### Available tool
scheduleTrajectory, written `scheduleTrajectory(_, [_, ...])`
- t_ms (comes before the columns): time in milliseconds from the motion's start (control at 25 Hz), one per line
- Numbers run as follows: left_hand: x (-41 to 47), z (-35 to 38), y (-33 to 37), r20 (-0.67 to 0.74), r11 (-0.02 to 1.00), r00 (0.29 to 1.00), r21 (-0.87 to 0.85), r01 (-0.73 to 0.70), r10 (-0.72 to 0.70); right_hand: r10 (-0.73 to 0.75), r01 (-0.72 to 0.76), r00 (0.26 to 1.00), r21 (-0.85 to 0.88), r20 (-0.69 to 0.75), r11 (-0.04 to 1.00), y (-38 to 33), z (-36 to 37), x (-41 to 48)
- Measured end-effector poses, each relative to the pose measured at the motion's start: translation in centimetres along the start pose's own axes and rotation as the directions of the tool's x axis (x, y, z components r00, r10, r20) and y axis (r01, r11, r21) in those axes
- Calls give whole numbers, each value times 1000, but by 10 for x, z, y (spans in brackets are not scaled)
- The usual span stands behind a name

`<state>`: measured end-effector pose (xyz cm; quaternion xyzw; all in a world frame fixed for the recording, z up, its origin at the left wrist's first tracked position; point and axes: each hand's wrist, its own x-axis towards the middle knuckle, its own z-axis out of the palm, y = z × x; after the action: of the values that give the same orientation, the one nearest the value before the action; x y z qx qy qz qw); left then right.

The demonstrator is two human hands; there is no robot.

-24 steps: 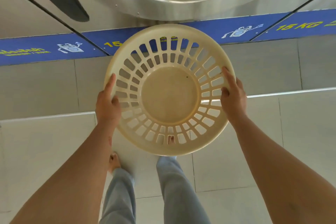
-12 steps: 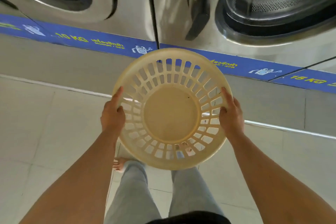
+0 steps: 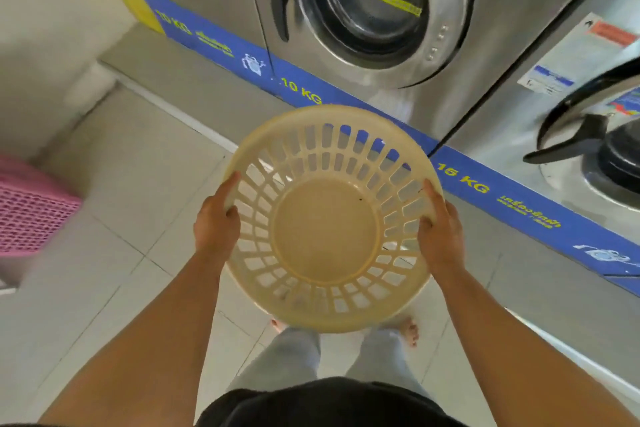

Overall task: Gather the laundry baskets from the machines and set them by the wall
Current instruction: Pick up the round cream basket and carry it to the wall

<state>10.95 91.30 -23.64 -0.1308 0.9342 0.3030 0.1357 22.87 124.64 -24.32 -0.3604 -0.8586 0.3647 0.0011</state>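
Note:
A round cream plastic laundry basket (image 3: 327,232) with slotted sides hangs in front of me at waist height, empty. My left hand (image 3: 216,224) grips its left rim with the thumb over the edge. On the opposite rim my right hand (image 3: 440,230) holds it the same way. A pink mesh laundry basket (image 3: 29,208) stands on the floor at the far left, beside the pale wall (image 3: 41,45).
Steel front-loading washing machines (image 3: 374,10) line the back and right on a grey step with a blue strip (image 3: 485,180). The right machine's door (image 3: 585,114) hangs open into the aisle. Pale tiled floor (image 3: 138,184) stretches left toward the wall.
The view has swung left along the machines while both hands keep hold of the cream basket. The wall corner and the pink basket have come into sight at the left.

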Motion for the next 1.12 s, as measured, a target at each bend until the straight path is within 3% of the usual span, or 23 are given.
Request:
scheduleTrajectory(360, [43, -147, -138, -211, 971, 956, -169, 168, -202, -301, 308, 933, -6, 195, 951, -186, 132, -10])
scheduleTrajectory(640, [87, -213, -220, -310, 886, 853, -344, 310, -419, -485, 531, 791, -25, 373, 847, -317, 239, 4])
scheduleTrajectory(840, [153, -255, -257, -305, 828, 799, -412, 380, -519, -512, 592, 721, -33, 467, 805, -405, 324, 31])
scheduleTrajectory(1120, [272, -315, -282, -278, 773, 748, -435, 461, -603, -500, 627, 679, -72, 537, 775, -540, 418, 83])
